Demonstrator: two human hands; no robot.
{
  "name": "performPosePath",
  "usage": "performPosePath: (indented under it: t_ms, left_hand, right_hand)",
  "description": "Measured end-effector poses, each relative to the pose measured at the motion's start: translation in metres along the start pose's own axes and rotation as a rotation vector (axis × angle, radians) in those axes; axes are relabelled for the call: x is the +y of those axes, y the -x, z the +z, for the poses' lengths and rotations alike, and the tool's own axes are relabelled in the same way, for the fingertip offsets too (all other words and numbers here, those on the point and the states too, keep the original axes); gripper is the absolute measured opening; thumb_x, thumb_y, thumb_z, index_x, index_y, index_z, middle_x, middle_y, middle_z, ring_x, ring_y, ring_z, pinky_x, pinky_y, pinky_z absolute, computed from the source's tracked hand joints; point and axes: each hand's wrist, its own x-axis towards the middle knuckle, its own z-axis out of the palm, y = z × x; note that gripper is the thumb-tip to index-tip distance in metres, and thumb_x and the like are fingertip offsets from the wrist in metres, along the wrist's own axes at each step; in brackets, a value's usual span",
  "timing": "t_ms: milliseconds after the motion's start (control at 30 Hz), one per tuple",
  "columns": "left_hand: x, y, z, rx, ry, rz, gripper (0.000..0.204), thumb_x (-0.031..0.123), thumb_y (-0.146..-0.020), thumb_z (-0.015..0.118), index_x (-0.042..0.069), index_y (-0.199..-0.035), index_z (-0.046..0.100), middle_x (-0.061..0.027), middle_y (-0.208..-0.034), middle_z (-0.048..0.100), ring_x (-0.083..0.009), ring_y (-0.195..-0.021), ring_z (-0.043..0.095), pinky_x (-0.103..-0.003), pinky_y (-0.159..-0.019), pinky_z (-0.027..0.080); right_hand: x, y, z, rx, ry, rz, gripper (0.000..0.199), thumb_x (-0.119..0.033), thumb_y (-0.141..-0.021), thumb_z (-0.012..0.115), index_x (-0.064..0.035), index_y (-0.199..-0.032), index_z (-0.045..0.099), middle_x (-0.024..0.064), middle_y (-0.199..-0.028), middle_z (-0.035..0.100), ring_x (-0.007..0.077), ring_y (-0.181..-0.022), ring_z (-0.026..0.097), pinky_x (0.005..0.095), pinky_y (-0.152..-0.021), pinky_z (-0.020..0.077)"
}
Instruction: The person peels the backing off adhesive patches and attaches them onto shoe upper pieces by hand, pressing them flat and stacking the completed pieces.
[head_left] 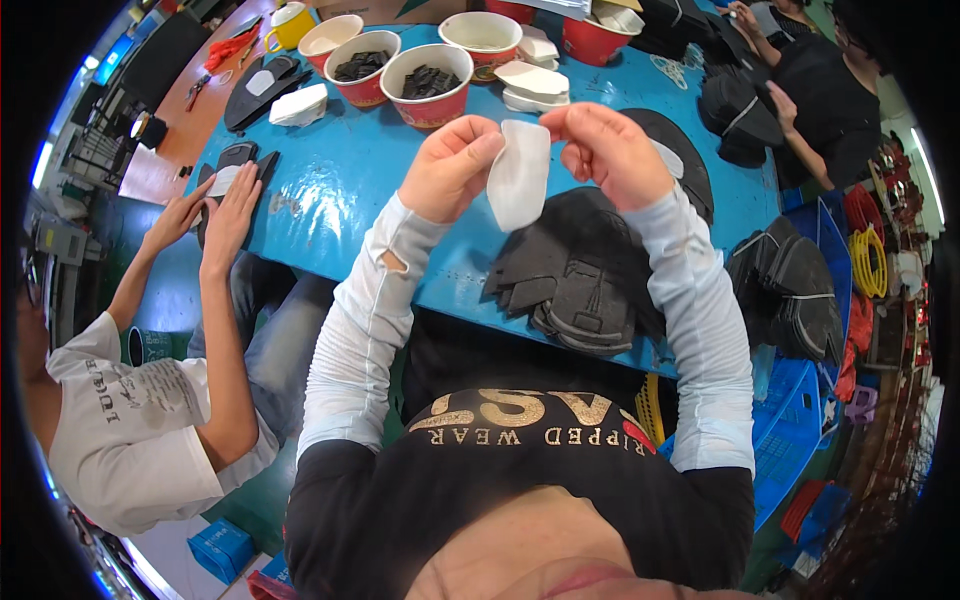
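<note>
A thin white oval-ended pad [518, 178] is held up over the near side of the blue table. My left hand [452, 165] pinches its left edge between thumb and fingers. At its upper right corner, the fingers of my right hand [612, 150] are closed in a pinch, the others curled. Below my hands lies a fanned stack of black sole-shaped pieces [590, 290], the top one with grooves. Behind my right wrist is another black sole piece [690, 175] with a white pad [668, 158] on it, partly hidden by my arm.
On the blue table [310, 215], red-and-white tubs [425, 110] hold small black pieces; stacks of white pads [535, 85] stand near. At left, a co-worker's hands [225, 200] press a pad onto a black piece. Bundled black soles [790, 290] sit at right, by a blue crate [790, 420].
</note>
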Motion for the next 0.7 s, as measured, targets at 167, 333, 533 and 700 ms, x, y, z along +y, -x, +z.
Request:
performPosePath:
  t_ms: [167,333,533,700]
  left_hand:
    - [-0.023,0.012,0.044,0.029,0.104,-0.075,0.015,0.018,-0.095,0.056,0.004,-0.099,0.055,-0.0029,-0.094,0.061,-0.011,-0.087,0.058,-0.027,-0.08,0.046]
    - [-0.04,0.031,0.087,0.193,-0.367,0.002,0.021,0.013,-0.09,0.063,-0.001,-0.105,0.059,-0.0027,-0.091,0.063,-0.0063,-0.081,0.056,-0.021,-0.071,0.046]
    - [-0.045,0.043,0.093,0.198,-0.291,-0.129,0.018,0.013,-0.09,0.063,-0.001,-0.102,0.061,-0.0027,-0.088,0.064,-0.0065,-0.078,0.057,-0.022,-0.069,0.047]
    - [-0.054,0.051,0.113,0.378,-0.826,0.233,0.024,0.005,-0.08,0.07,0.0,-0.102,0.062,-0.0084,-0.095,0.064,-0.0162,-0.083,0.061,-0.027,-0.072,0.049]
  right_hand:
    - [0.012,0.057,0.003,0.136,0.012,0.032,0.02,-0.019,-0.089,0.063,-0.0014,-0.097,0.061,-0.0012,-0.074,0.057,0.004,-0.058,0.046,0.0177,-0.051,0.0361]
    - [0.019,0.099,0.003,0.324,0.088,-0.101,0.016,-0.017,-0.089,0.062,-0.0016,-0.093,0.06,-0.0015,-0.073,0.057,0.0037,-0.058,0.048,0.0183,-0.052,0.0378]
    - [0.026,0.131,-0.002,0.3,-0.024,-0.038,0.012,-0.014,-0.088,0.063,-0.0023,-0.09,0.06,-0.002,-0.072,0.057,0.0035,-0.058,0.048,0.0184,-0.052,0.0383]
    - [0.027,0.141,0.0,0.335,-0.128,-0.002,0.007,-0.009,-0.086,0.062,-0.0034,-0.088,0.058,-0.0017,-0.071,0.057,0.0032,-0.058,0.048,0.0177,-0.053,0.0388]
